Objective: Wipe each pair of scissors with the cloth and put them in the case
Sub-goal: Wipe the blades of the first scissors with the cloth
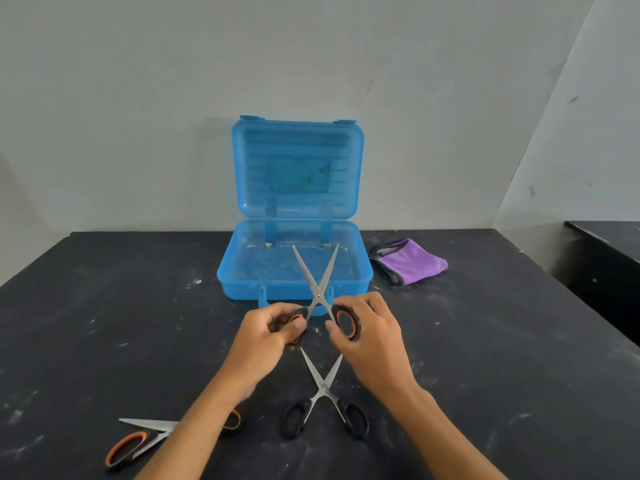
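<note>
Head view: left hand [273,332] and right hand [367,327] each grip one orange-black handle of the held scissors [317,289], blades spread open in an X over the front edge of the open blue case [228,271]. Purple cloth [412,259] lies just right of the case. Black scissors [323,400] and orange scissors [138,439] lie on the dark surface [104,323], nearer the person.

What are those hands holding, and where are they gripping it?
One pair of scissors, blades spread open. The left hand grips one handle loop and the right hand grips the other.
</note>
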`<act>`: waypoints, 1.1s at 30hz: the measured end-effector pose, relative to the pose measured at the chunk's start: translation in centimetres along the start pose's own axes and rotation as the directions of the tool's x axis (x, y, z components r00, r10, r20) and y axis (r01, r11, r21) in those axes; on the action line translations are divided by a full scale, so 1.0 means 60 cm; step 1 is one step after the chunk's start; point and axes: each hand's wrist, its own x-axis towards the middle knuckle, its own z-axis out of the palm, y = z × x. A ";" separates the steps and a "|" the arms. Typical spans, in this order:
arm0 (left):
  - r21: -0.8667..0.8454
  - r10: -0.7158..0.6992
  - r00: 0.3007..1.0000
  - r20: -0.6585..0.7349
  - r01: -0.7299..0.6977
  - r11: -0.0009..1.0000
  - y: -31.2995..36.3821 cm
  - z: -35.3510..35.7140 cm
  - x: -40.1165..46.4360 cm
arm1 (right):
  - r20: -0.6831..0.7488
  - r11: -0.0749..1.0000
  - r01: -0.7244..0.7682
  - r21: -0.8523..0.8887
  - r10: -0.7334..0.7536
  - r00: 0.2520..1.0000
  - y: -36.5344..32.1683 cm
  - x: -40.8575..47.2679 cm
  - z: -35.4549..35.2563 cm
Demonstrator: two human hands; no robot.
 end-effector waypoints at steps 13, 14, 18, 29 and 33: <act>-0.053 0.001 1.000 0.026 0.000 0.999 -0.010 -0.026 0.013 | 0.245 0.999 -0.052 0.012 0.048 0.968 0.051 0.048 -0.038; -0.056 0.000 1.000 0.018 0.001 0.998 -0.012 -0.026 0.017 | 0.235 0.997 -0.072 0.014 0.067 0.970 0.062 0.060 -0.042; -0.056 -0.002 1.000 -0.008 0.001 0.998 -0.021 -0.025 0.032 | 0.167 0.951 -0.095 -0.293 0.149 0.975 0.125 0.122 -0.062; -0.054 0.014 1.000 -0.022 -0.015 0.998 0.006 -0.005 0.093 | 0.177 0.828 -0.193 -0.526 0.329 0.928 0.191 0.205 -0.050; -0.063 0.025 0.999 -0.036 -0.027 0.998 0.006 -0.002 0.100 | 0.165 0.755 -0.172 -0.633 0.348 0.923 0.198 0.203 -0.056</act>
